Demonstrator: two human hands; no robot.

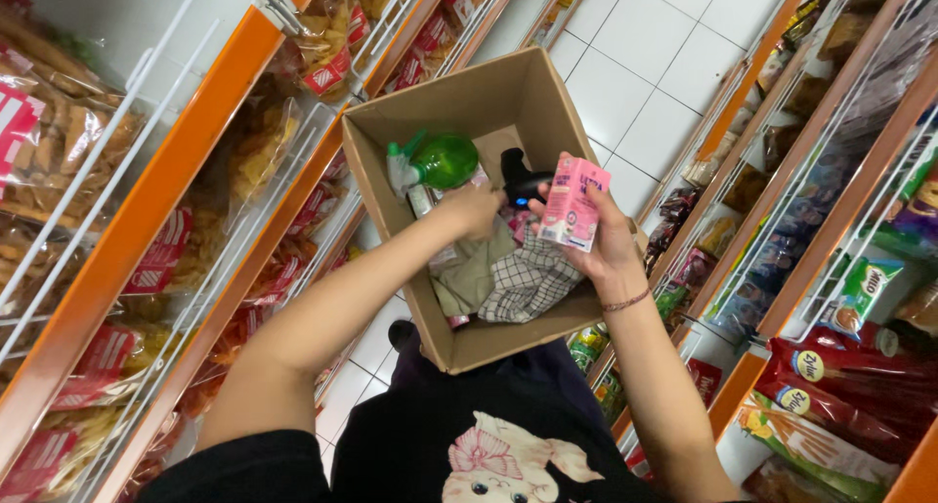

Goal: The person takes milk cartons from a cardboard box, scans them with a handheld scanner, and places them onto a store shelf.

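A: From the left, I see the shelf rack point(147, 220) with bagged snacks behind white wire, most of them blurred and cut off by the frame. What's next?

B: The cardboard box point(391, 210), open at the top, between the two racks and above the white floor tiles point(635, 63). A green spray bottle point(440, 161) lies at its far side, nozzle to the left.

A: My left hand point(474, 208) reaches into the box. The fingers curl down into the contents, so I can't tell whether it holds anything. Under it lie an olive cloth point(467, 273) and a checked cloth point(528, 283).

B: The black thing point(518, 176) behind?

A: Half hidden; I can't make it out. My right hand point(606, 244) is closed around a small pink carton point(575, 205), upright over the box's right edge. A thin bracelet point(625, 301) sits on that wrist.

B: And far right?

A: Another rack point(831, 249), red and green packets, partly cropped.
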